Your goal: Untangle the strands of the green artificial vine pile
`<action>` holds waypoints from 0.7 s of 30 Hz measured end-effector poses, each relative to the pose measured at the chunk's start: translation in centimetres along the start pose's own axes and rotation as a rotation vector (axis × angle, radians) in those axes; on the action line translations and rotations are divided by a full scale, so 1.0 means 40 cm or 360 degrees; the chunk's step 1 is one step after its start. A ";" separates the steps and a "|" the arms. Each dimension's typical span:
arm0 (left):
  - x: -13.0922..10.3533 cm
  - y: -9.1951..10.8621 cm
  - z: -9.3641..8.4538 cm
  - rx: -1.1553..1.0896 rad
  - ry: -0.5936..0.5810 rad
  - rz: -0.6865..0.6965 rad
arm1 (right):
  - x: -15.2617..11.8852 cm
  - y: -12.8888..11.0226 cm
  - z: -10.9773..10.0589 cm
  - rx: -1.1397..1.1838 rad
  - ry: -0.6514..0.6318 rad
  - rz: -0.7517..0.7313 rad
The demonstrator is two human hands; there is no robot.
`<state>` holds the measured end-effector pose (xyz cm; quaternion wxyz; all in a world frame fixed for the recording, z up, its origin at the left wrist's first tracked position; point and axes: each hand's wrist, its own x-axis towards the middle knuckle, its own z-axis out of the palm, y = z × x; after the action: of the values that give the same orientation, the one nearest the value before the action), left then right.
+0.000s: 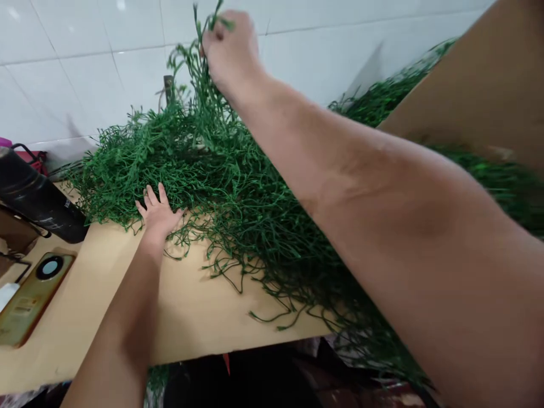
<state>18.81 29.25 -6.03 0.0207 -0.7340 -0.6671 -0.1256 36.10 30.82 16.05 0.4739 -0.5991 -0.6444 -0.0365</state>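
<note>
A long heap of green plastic stems [272,221] lies across the cardboard-coloured table top [204,311]. Raised near the tiled wall, my right hand [232,48] is closed around a bunch of green stems [199,79], which hangs down into the heap. My left hand [159,215] is spread out with fingers apart, touching the front left edge of the heap. The lower ends of the held stems are lost among the others.
A black bottle [40,195] leans at the left, with a phone [36,300] in front of it. A large cardboard sheet [476,85] slants at the upper right. White tiles [131,73] form the wall behind.
</note>
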 end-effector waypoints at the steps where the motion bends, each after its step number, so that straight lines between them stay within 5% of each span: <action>1: 0.001 -0.001 0.001 -0.0001 0.0016 0.0005 | 0.005 -0.015 -0.018 0.0021 0.0092 0.0004; 4: 0.002 -0.002 -0.001 -0.0017 0.0067 0.0020 | -0.044 -0.049 -0.027 0.0103 0.0159 -0.0057; 8: -0.012 -0.009 -0.025 -0.0038 -0.0082 -0.0014 | -0.234 -0.040 0.051 0.0004 -0.0463 -0.0404; 11: -0.029 -0.032 -0.058 -0.0076 -0.0214 0.0021 | -0.387 -0.008 0.112 -0.0380 -0.0633 -0.0872; 15: -0.051 -0.089 -0.109 -0.0494 -0.0139 0.0149 | -0.504 0.025 0.142 -0.0310 -0.0685 -0.0703; 19: -0.080 -0.110 -0.161 -0.1293 0.0140 -0.0102 | -0.543 0.031 0.153 -0.0101 -0.0588 -0.0529; 21: -0.095 -0.086 -0.178 -0.1635 0.0053 -0.0189 | -0.560 0.028 0.162 -0.0050 -0.0551 -0.0576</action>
<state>14.01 24.49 -0.41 -0.3390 -0.6084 -0.5594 -0.4495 29.57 18.61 -2.74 0.3329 -0.4785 -0.8121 -0.0277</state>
